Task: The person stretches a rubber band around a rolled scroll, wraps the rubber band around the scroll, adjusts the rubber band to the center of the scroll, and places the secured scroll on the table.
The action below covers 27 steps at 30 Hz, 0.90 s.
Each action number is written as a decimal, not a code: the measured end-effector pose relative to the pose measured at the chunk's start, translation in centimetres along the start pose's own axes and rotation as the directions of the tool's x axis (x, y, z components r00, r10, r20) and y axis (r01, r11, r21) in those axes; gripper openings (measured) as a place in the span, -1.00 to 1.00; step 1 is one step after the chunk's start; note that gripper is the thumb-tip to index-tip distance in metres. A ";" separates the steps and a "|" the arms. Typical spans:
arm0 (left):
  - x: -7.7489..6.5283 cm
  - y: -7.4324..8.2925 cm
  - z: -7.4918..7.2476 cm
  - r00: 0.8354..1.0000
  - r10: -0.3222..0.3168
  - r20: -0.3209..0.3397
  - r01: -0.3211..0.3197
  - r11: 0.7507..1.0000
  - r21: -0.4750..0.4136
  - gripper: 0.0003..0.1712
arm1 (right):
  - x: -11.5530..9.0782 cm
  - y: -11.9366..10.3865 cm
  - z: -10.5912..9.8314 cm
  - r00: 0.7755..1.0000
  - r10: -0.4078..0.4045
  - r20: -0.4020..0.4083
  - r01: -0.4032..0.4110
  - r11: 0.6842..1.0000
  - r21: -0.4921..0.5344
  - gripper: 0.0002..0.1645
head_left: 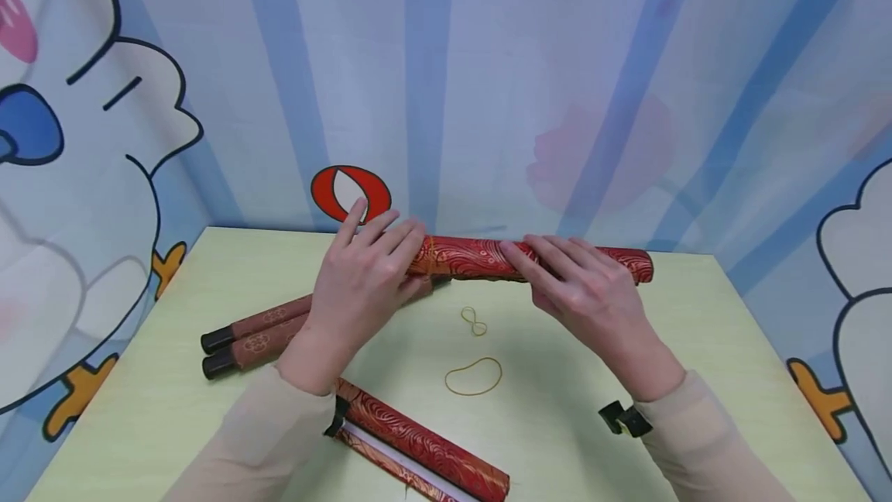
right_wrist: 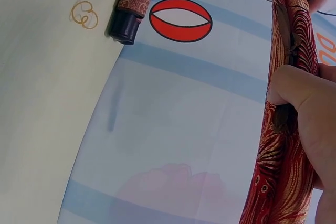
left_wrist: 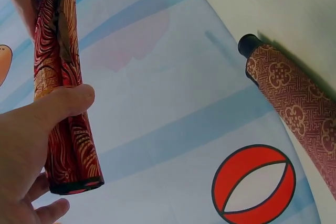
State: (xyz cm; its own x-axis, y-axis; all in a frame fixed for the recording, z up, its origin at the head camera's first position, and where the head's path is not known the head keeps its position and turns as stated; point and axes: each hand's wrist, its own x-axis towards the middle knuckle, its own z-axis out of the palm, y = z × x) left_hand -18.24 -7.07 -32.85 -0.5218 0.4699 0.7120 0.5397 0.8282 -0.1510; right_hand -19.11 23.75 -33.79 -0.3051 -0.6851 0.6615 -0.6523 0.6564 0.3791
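A red and gold patterned roll [head_left: 467, 257] is held up level above the far part of the table. My left hand [head_left: 365, 273] grips its left end, the thumb on the near side in the left wrist view. Close beside that hand, a thin yellow rubber band [head_left: 430, 256] circles the roll. Further along, my right hand [head_left: 588, 289] holds the roll with the fingers over the top and the thumb [right_wrist: 286, 85] pressed along the near side. A dark brown strip [left_wrist: 63, 35] lies along the seam between the hands.
Two brown patterned rolls with black ends [head_left: 261, 335] lie at the left, partly behind my left arm. Two loose rubber bands, one twisted [head_left: 475, 321] and one looped [head_left: 474, 376], rest mid-table. A red patterned case [head_left: 432, 440] with a white strip lies in front. A printed cloth [head_left: 481, 99] hangs behind.
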 end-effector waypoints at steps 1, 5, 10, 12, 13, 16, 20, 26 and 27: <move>0.1 0.1 0.1 1.000 0.007 0.000 -0.007 1.000 -0.001 -0.22 | 0.0 -0.1 0.0 1.000 -0.004 -0.009 0.004 1.000 -0.002 -0.21; 0.3 0.6 0.4 1.000 0.027 -0.007 -0.027 1.000 -0.003 -0.28 | 0.2 -0.4 0.1 0.999 -0.024 -0.038 0.023 1.000 -0.008 -0.21; 0.5 0.7 0.7 0.999 0.036 -0.029 -0.037 0.999 -0.011 -0.26 | 0.6 -0.6 -0.1 0.999 -0.019 -0.035 0.018 1.000 -0.014 -0.16; 0.5 0.6 0.7 0.999 0.042 -0.033 -0.042 0.999 -0.013 -0.24 | 0.6 -0.6 -0.2 1.000 -0.015 -0.026 0.014 1.000 -0.012 -0.16; 0.4 0.5 0.7 0.999 0.042 -0.033 -0.043 0.999 -0.016 -0.24 | 0.7 -0.6 -0.2 1.000 -0.013 -0.021 0.013 1.000 -0.008 -0.17; 0.1 0.1 0.5 0.999 0.031 -0.022 -0.032 0.999 -0.012 -0.17 | 0.7 -0.6 -0.2 1.000 -0.012 0.000 0.012 1.000 0.002 -0.21; -0.3 -0.5 0.2 1.000 0.009 0.016 -0.009 1.000 -0.014 -0.13 | 0.4 -0.5 -0.4 1.000 -0.006 0.018 0.006 1.000 0.006 -0.24; -0.2 -0.3 0.3 0.999 0.001 0.043 0.000 0.999 -0.032 -0.23 | 0.2 -0.6 -0.5 1.000 -0.005 0.031 0.004 1.000 0.005 -0.21; -0.2 -0.2 0.3 0.999 0.000 0.041 0.002 1.000 -0.031 -0.23 | 0.2 -0.6 -0.5 1.000 -0.006 0.028 0.005 1.000 0.005 -0.21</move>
State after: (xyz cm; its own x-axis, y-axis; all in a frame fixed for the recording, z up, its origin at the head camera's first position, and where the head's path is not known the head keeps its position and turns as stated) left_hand -18.48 -7.21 -33.19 -0.5489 0.4818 0.6831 0.5592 0.8190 -0.1283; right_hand -18.47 23.37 -33.59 -0.3205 -0.6972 0.6412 -0.6573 0.6511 0.3794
